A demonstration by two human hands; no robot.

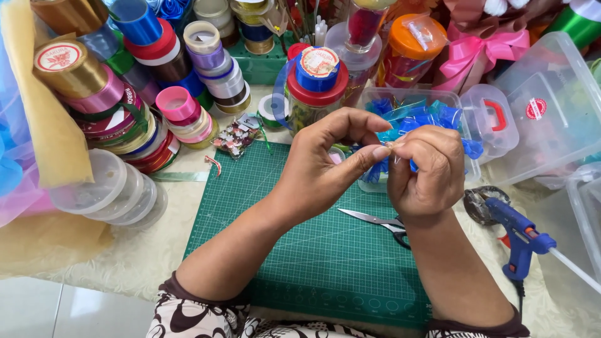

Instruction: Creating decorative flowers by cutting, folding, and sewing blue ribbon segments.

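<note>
Two hands pinch a blue ribbon piece [400, 128] above the green cutting mat [300, 250]: left hand [319, 169] and right hand [426, 172] both closed on it. Slippery folds could spring loose; the glue gun [516, 235] waits at four o'clock.

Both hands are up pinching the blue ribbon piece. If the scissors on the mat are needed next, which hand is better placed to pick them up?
Probably the right hand: the scissors lie directly beneath its wrist, black handles on its side, while the left hand is farther away.
</note>
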